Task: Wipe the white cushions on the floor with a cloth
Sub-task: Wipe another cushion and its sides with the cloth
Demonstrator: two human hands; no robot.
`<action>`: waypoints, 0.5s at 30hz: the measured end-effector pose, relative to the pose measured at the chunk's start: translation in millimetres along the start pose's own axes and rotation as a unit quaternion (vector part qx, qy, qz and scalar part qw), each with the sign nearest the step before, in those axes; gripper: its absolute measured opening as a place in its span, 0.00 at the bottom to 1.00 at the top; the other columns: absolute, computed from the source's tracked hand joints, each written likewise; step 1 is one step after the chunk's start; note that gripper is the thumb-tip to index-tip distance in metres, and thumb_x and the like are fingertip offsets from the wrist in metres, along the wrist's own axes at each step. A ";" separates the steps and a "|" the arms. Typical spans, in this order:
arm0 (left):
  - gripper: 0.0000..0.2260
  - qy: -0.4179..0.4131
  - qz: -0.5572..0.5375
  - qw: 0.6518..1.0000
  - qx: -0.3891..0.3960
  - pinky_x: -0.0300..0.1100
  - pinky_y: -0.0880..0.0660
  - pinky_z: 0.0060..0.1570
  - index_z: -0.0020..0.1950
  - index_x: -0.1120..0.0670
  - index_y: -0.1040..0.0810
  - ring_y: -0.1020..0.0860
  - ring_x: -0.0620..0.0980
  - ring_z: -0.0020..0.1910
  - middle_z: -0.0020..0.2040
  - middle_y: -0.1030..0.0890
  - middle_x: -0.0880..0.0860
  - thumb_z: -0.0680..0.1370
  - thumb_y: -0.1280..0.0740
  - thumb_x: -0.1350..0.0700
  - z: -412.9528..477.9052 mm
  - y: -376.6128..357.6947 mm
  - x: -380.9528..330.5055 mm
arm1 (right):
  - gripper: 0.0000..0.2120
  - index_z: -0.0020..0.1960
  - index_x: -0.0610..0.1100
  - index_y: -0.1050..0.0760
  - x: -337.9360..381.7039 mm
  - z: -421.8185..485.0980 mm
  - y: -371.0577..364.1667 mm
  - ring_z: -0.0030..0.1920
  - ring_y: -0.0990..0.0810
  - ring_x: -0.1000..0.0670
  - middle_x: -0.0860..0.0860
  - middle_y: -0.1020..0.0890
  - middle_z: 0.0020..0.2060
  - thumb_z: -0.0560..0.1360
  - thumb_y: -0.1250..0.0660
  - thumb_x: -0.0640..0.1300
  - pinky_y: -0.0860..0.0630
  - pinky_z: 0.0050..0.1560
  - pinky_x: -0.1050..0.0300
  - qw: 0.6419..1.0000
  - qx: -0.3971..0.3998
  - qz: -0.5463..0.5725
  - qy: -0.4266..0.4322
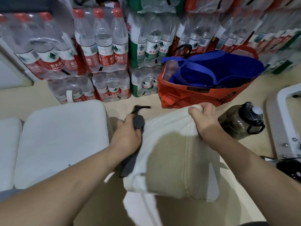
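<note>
Two white cushions lie flat on the floor [130, 103] at left, side by side: the far-left cushion [8, 152], cut by the frame edge, and the broad cushion [61, 141], with a small dark speck near its lower edge.

Behind them, shrink-wrapped water packs [104, 46] are stacked. Their red labels read "农夫山泉", with "NONGFU SPRING" in small print below. Green-labelled packs [146, 49] stand just right of these and carry the same characters.

Centre: the left hand [128, 134] has its fingers clamped round a bunched dark grey cloth [138, 123]. The cloth meets the left edge of a third cushion [171, 160], and its tail hangs down along that edge. The third cushion is raised off the floor and tilted. Its near face is beige with a vertical seam, and its borders are white. The right hand [203, 118] grips its top edge, fingers hooked over.

Behind that hand a red bag [187, 93] sits on the floor with a blue bag [219, 69] stuffed inside. The dark patch on the red bag's front is unreadable. Right of the hand is a dark translucent bottle [239, 121] with a black carry loop. At far right stands a white frame [280, 115] with bolts.
</note>
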State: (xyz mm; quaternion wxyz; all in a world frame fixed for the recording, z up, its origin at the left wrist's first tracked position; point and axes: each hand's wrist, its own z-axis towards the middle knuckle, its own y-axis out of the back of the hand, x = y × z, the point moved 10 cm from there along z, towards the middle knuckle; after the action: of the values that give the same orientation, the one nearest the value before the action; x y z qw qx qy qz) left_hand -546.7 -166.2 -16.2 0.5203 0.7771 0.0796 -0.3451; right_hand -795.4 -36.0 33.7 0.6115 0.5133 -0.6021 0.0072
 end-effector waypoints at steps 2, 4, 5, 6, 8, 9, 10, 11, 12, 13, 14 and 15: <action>0.18 0.021 -0.022 0.999 -0.015 0.49 0.29 0.51 0.71 0.52 0.33 0.24 0.65 0.53 0.62 0.29 0.61 0.81 0.36 0.56 5.4 10.4 3.0 | 0.25 0.62 0.49 0.31 8.8 -4.2 -6.0 0.69 0.32 0.47 0.52 0.31 0.61 0.71 0.40 0.62 0.33 0.71 0.46 0.999 0.024 -0.012 0.022; 0.20 -0.080 -0.084 0.991 -0.059 0.45 0.29 0.54 0.72 0.50 0.32 0.25 0.57 0.55 0.61 0.29 0.56 0.81 0.34 0.56 -2.3 27.6 -33.4 | 0.25 0.63 0.50 0.31 15.0 -6.4 -13.7 0.67 0.33 0.49 0.52 0.32 0.60 0.70 0.41 0.61 0.35 0.68 0.51 0.998 0.040 -0.013 0.038; 0.21 -0.144 -0.112 0.981 -0.066 0.42 0.30 0.56 0.73 0.49 0.31 0.26 0.51 0.55 0.61 0.29 0.54 0.80 0.32 0.56 -10.6 33.5 -55.6 | 0.24 0.62 0.51 0.31 18.2 -8.7 -18.2 0.67 0.33 0.50 0.53 0.32 0.60 0.70 0.41 0.62 0.35 0.66 0.53 0.998 0.049 -0.016 0.048; 0.23 -0.201 -0.124 0.970 -0.058 0.39 0.31 0.57 0.73 0.49 0.31 0.26 0.47 0.57 0.62 0.28 0.52 0.79 0.31 0.56 -19.0 34.3 -73.6 | 0.24 0.62 0.51 0.31 22.2 -10.6 -23.0 0.67 0.34 0.51 0.54 0.31 0.58 0.71 0.41 0.62 0.36 0.66 0.54 0.996 0.060 -0.018 0.060; 0.24 -0.240 -0.129 0.962 -0.016 0.38 0.28 0.59 0.72 0.45 0.30 0.25 0.44 0.59 0.62 0.25 0.49 0.77 0.29 0.53 -25.7 28.3 -88.4 | 0.21 0.61 0.53 0.30 30.2 -13.1 -33.2 0.67 0.33 0.53 0.59 0.31 0.56 0.75 0.41 0.64 0.36 0.66 0.56 0.992 0.086 -0.018 0.088; 0.23 -0.220 -0.140 0.965 0.005 0.39 0.27 0.59 0.70 0.42 0.29 0.24 0.42 0.58 0.61 0.23 0.47 0.77 0.28 0.51 -21.6 28.3 -86.1 | 0.19 0.62 0.54 0.28 33.1 -11.5 -36.8 0.67 0.32 0.53 0.60 0.30 0.57 0.79 0.43 0.64 0.36 0.68 0.55 0.990 0.099 -0.009 0.095; 0.21 -0.191 -0.160 0.968 0.028 0.39 0.26 0.58 0.68 0.40 0.29 0.22 0.41 0.57 0.60 0.21 0.45 0.77 0.27 0.50 -17.5 27.1 -80.7 | 0.19 0.64 0.55 0.25 31.7 -10.3 -38.1 0.68 0.31 0.54 0.60 0.28 0.59 0.83 0.46 0.64 0.36 0.71 0.54 0.989 0.113 0.009 0.090; 0.21 -0.169 -0.183 0.967 0.050 0.40 0.25 0.59 0.66 0.39 0.28 0.21 0.41 0.56 0.58 0.19 0.43 0.76 0.26 0.50 -13.5 26.7 -76.4 | 0.20 0.66 0.56 0.23 26.5 -5.7 -36.0 0.68 0.29 0.55 0.60 0.27 0.62 0.85 0.48 0.63 0.35 0.72 0.54 0.990 0.120 0.030 0.073; 0.21 -0.160 -0.199 0.965 0.065 0.41 0.24 0.60 0.65 0.40 0.28 0.20 0.42 0.56 0.57 0.18 0.43 0.76 0.25 0.50 -12.0 25.6 -73.6 | 0.20 0.68 0.58 0.22 17.8 -0.7 -29.5 0.66 0.27 0.57 0.60 0.27 0.65 0.87 0.48 0.62 0.34 0.71 0.55 0.991 0.114 0.050 0.053; 0.22 -0.157 -0.210 0.962 0.074 0.43 0.24 0.61 0.65 0.40 0.28 0.20 0.43 0.56 0.57 0.18 0.43 0.75 0.24 0.51 -11.5 24.9 -72.0 | 0.18 0.68 0.58 0.22 2.8 6.6 -19.1 0.64 0.26 0.58 0.59 0.27 0.67 0.87 0.45 0.60 0.32 0.68 0.55 0.994 0.085 0.057 0.028; 0.23 -0.156 -0.213 0.962 0.076 0.43 0.24 0.61 0.65 0.40 0.28 0.20 0.43 0.56 0.57 0.18 0.43 0.74 0.23 0.51 -12.3 23.8 -70.2 | 0.16 0.69 0.56 0.24 -19.1 12.6 -7.1 0.63 0.24 0.55 0.56 0.26 0.68 0.86 0.41 0.59 0.31 0.64 0.55 0.998 0.045 0.051 -0.017; 0.24 -0.154 -0.212 0.962 0.074 0.43 0.24 0.61 0.66 0.40 0.28 0.20 0.43 0.57 0.58 0.18 0.43 0.74 0.23 0.51 -12.3 23.3 -69.2 | 0.19 0.72 0.52 0.26 -48.6 15.0 3.9 0.62 0.22 0.50 0.51 0.25 0.69 0.85 0.39 0.58 0.30 0.61 0.53 0.996 0.013 0.032 -0.084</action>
State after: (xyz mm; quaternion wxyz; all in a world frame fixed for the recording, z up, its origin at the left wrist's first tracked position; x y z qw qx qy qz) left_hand -581.7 -149.6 46.8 0.3828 0.7162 0.1355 -0.5676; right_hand -822.2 -14.1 -3.9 0.5514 0.5005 -0.6674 -0.0090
